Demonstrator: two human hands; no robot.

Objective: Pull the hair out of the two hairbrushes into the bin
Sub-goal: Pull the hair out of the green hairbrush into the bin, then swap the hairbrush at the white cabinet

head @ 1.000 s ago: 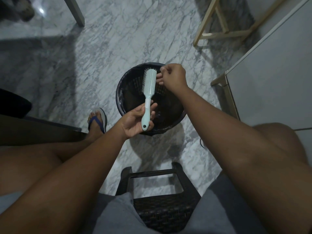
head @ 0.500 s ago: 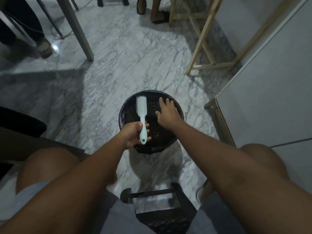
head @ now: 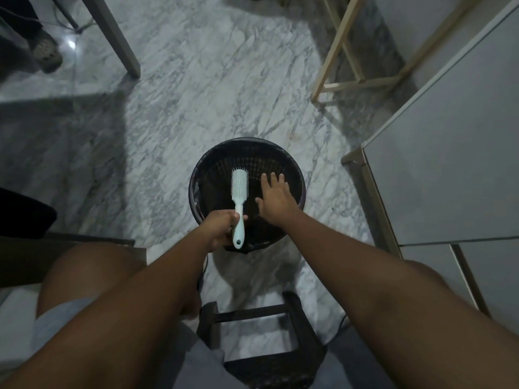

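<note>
Head view, looking down: gripping the mint-green hairbrush (head: pixel 239 203) by its handle with the left hand (head: pixel 222 228), fingers curled round it, brush head pointing away over the black mesh bin (head: pixel 269 157). Holding the right hand (head: pixel 273 203) open and empty, fingers spread straight, just beside the brush, above the bin's mouth. Dark woven stool (head: pixel 269 366) between the knees, marble floor (head: pixel 196 94) all around.
</note>
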